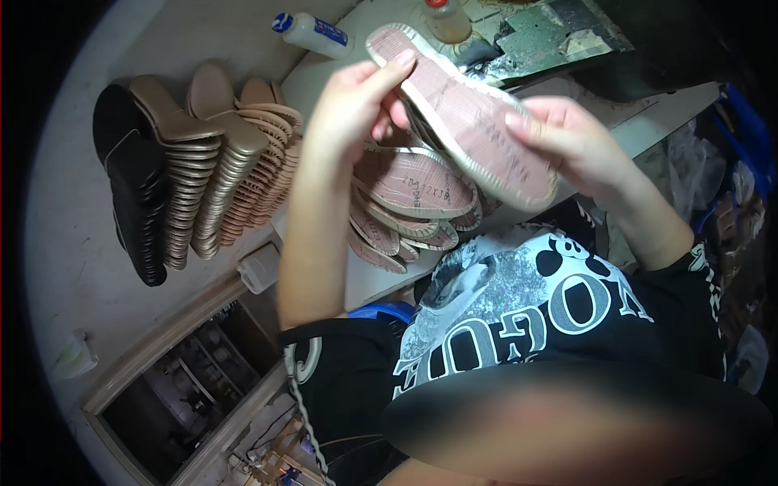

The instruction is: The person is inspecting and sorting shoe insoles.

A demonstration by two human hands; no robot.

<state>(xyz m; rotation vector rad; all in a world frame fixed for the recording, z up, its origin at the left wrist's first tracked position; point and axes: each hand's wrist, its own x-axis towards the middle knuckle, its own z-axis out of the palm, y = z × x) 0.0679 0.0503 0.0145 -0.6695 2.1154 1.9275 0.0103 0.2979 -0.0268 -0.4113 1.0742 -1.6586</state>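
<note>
A shoe insole (474,121) with a pink, faintly marked face and a whitish folded rim is held up between both hands, tilted from upper left to lower right. My left hand (369,101) grips its narrow end, the thumb lying on the pink face and the fingers curled behind. On the wider end rests my right thumb, with the other fingers of my right hand (567,134) hidden behind the insole. Just below lies a loose pile of similar pink insoles (405,182), partly covered by the held one.
At the left stand tight rows of black insoles (138,194), gold insoles (190,194) and tan insoles (267,170). A white bottle (312,34), a red-capped jar (448,20) and a worn green board (551,40) are on the table's far side.
</note>
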